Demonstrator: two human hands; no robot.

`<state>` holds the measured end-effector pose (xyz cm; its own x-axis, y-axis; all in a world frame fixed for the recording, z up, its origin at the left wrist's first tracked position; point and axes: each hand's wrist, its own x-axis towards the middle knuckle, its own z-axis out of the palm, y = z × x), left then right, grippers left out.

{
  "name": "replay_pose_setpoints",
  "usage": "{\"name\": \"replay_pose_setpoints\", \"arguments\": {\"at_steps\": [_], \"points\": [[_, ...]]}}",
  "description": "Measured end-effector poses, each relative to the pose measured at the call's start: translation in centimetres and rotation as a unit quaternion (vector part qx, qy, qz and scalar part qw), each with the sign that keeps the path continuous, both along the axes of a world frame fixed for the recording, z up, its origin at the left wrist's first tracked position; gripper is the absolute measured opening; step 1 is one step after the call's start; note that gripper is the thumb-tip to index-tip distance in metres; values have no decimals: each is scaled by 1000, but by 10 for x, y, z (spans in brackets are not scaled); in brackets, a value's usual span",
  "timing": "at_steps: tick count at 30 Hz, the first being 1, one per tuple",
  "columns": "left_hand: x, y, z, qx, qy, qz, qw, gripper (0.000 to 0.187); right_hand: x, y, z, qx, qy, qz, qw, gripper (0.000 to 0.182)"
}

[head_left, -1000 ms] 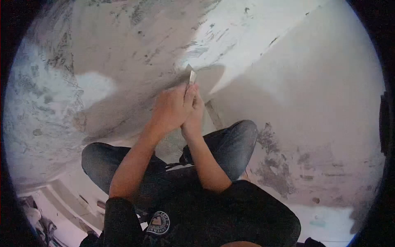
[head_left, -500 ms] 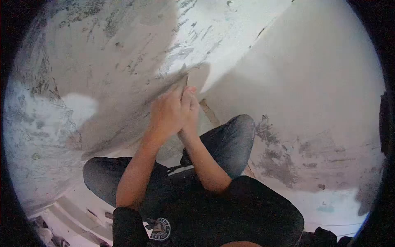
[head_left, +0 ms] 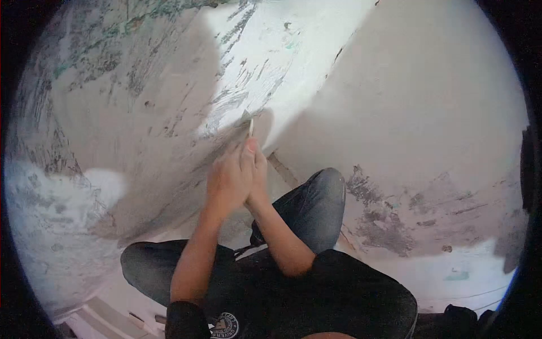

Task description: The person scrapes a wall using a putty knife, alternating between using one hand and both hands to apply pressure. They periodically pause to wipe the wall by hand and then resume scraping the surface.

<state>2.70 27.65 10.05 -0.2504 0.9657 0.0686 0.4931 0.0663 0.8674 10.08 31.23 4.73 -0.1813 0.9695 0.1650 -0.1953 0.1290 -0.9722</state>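
Observation:
My left hand (head_left: 223, 178) and my right hand (head_left: 259, 175) are pressed together in front of my legs. Between them is a thin flat tool, like a scraper (head_left: 251, 127), its pale narrow edge sticking out past the fingertips. Its far end is at or very near the patchy plastered wall (head_left: 180, 101); contact cannot be made out. The left fingers wrap over the grip, while the right hand lies closed against them. Most of the tool is hidden inside the hands.
My bent knees (head_left: 327, 189) are close on both sides of my forearms. A smoother wall face (head_left: 418, 90) meets the patchy one at a corner with a narrow strip (head_left: 282, 168) low down. Pale ledges (head_left: 107, 313) lie at the lower left.
Both hands and the tool sit lower in the picture, as does the wall, so the view has shifted. The tool's pale edge now shows more clearly above the fingers.

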Motion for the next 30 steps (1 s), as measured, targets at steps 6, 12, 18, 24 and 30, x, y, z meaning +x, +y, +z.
{"name": "replay_pose_setpoints", "arguments": {"at_steps": [6,12,18,24,30], "points": [[7,-1,7,20,47,16,999,61,-3,0,-14,-18,31,16,999,41],[-7,-15,11,-16,19,14,1000,64,-8,-14,4,-17,2,28,999,40],[-6,-21,18,-30,13,39,999,58,-17,-14,-5,-18,-38,7,999,43],[-3,-5,12,-62,74,52,994,50,-31,-9,-19,29,-51,-43,997,44],[0,21,3,13,125,54,991,46,-36,1,-29,53,35,-86,994,36]]}}
